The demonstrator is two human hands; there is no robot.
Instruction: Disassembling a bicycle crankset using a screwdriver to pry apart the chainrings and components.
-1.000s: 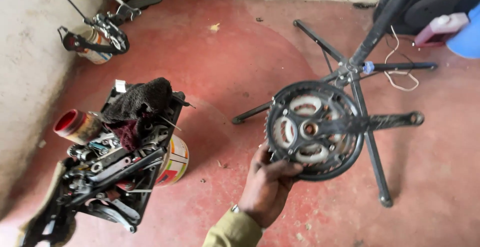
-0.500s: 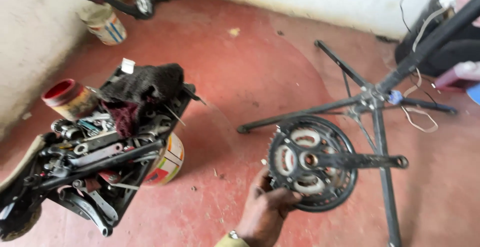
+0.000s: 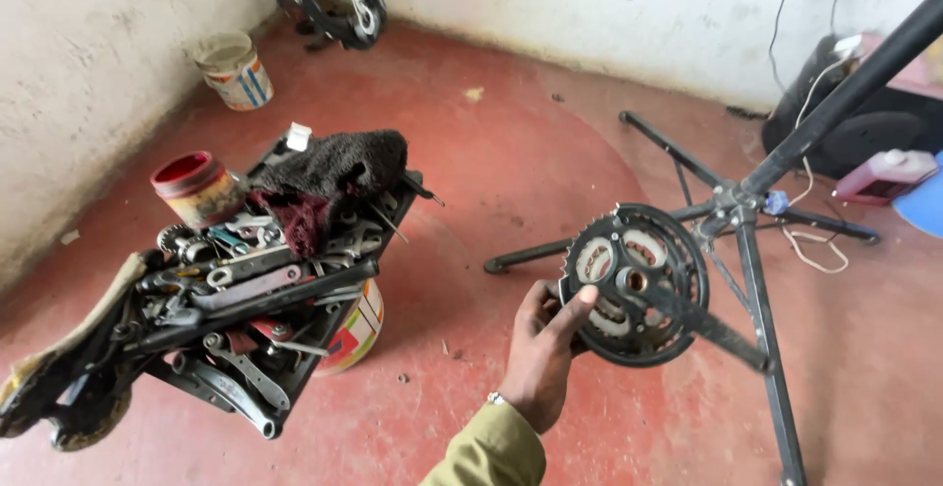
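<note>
Red floor [image 3: 491,152], hand [image 3: 542,353] gripping crankset [image 3: 637,285]

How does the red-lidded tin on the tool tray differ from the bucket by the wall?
The tin has a red top and sits on the crowded tool tray; the bucket stands on the red floor near the wall. The tin tilts slightly; the bucket stands nearly upright. The bucket is pale with blue marks; the tin's side is yellowish. Both are round containers, away from the hand holding the crankset.

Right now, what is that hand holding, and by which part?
The left hand holds a bicycle crank, gripping the toothed rings at their left edge.
</note>
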